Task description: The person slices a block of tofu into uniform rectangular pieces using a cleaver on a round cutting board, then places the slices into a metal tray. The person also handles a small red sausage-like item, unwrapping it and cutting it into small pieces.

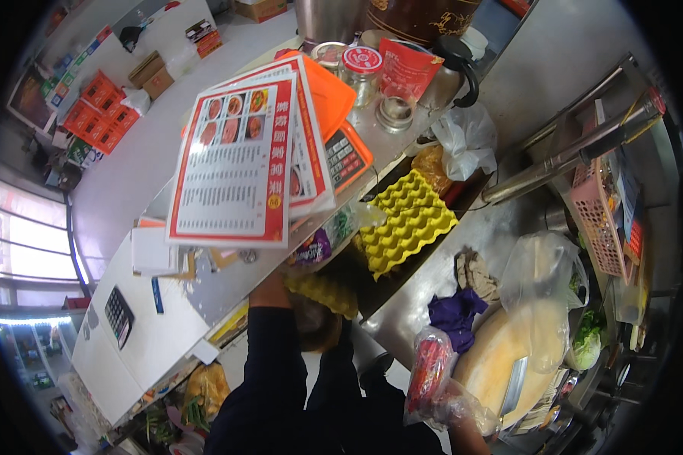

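My left hand (271, 291) reaches in under the counter's edge, next to a dull yellow egg tray (322, 294). Its fingers are hidden there. At the lower right, my right hand (467, 415) is closed on a clear plastic bag (430, 371) with long red things inside; their kind is unclear. The bag is beside a round wooden chopping board (470, 364), on which a cleaver (514, 385) lies. A purple cloth (457, 317) and a beige rag (475, 274) sit just beyond the bag on the metal worktop.
Laminated menus (231, 159) cover part of the counter, with a calculator (349, 158), glass jars (363, 64) and a kettle (449, 76) beyond. A bright yellow egg tray (408, 220) rests in the gap between counter and worktop. A pink basket (601, 220) stands at right.
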Demonstrator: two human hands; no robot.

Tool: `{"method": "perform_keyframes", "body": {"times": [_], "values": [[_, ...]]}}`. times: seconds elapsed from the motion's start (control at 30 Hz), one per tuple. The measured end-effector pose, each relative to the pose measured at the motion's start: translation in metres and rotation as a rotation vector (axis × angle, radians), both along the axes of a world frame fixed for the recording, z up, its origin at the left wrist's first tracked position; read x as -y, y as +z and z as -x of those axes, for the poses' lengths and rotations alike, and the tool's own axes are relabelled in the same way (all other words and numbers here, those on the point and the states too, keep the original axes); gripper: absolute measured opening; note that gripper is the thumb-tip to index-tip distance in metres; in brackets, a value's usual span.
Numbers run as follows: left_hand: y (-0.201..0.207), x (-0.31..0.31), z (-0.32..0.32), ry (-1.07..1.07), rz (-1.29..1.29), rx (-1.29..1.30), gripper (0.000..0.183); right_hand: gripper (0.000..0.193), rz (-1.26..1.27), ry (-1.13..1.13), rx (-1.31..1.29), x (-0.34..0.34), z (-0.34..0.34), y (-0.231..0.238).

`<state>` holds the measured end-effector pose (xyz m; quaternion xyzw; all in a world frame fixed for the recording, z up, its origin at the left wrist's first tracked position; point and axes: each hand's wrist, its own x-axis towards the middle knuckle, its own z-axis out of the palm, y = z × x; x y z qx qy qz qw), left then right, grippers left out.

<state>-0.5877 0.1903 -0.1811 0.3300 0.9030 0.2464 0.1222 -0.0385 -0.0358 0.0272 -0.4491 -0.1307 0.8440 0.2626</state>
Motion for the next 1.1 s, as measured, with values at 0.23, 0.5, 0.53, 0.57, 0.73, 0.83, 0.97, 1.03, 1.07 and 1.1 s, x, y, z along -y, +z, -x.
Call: {"method": "perform_keyframes", "body": {"times": [0.23,0.5,0.53,0.57,0.73,0.83,0.97,1.03,1.07,1.1], "values": [[-0.001,0.003,-0.011,-0.133,0.226,-0.240,0.025,0.056,0.057,-0.055,-0.064,-0.023,0.028,0.012],[0.007,0.026,-0.017,-0.325,0.395,-0.562,0.030,0.068,0.092,-0.005,-0.115,-0.034,0.034,0.012],[0.007,0.035,-0.020,-0.366,0.419,-0.638,0.031,0.068,0.106,-0.048,-0.127,-0.034,0.033,0.018],[0.007,0.043,-0.021,-0.417,0.453,-0.735,0.032,0.067,0.126,-0.074,-0.139,-0.034,0.033,0.024],[0.012,0.082,-0.023,-0.558,0.431,-1.053,0.035,0.049,0.046,-0.171,-0.121,-0.023,0.022,0.026],[0.026,0.097,-0.035,-0.373,-0.262,-0.158,0.045,0.034,-0.114,-0.144,-0.065,-0.003,-0.010,0.020],[0.067,0.127,-0.089,-0.301,-0.261,-0.114,0.062,0.037,-0.320,-0.161,-0.022,0.022,-0.035,0.008],[0.091,0.144,-0.139,-0.342,-0.411,-0.162,0.061,0.040,-0.380,-0.201,0.045,0.032,-0.039,0.016],[0.104,0.155,-0.166,-0.347,-0.430,-0.085,0.061,0.036,-0.465,-0.159,0.144,0.033,-0.040,0.023],[0.119,0.165,-0.195,-0.341,-0.433,0.005,0.060,0.033,-0.542,-0.117,0.245,0.032,-0.041,0.032]]}}
